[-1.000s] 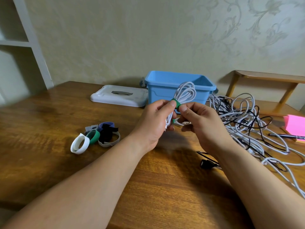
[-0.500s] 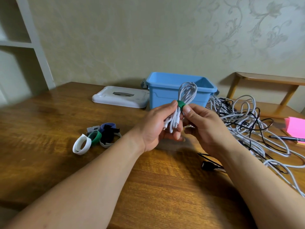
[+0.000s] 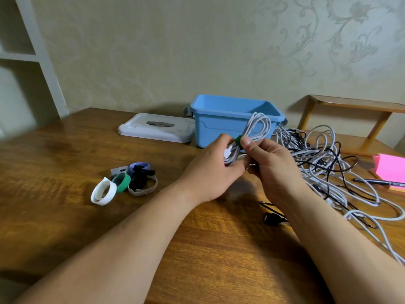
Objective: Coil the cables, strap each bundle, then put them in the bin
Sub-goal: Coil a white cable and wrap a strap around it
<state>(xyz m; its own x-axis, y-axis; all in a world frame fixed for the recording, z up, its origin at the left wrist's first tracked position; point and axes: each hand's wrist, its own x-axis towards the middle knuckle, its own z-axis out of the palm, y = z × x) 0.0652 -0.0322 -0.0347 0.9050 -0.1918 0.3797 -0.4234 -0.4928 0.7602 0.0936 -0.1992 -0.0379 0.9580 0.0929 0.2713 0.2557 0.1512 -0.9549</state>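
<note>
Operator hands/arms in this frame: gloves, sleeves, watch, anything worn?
Nothing worn that shows. Left hand and right hand are bare: no gloves, no rings on the visible fingers. Left forearm and right forearm are bare down to the frame edge: no sleeves, watch, bands or markings in view.

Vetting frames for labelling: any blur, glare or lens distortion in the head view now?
Head view: wide-angle bend, the shelf post leans; smear at the left edge; mild sheen on the table, no hard glare; left hand, right hand and the white cable bundle they grip read fairly sharp, soft shadow beneath.
</note>
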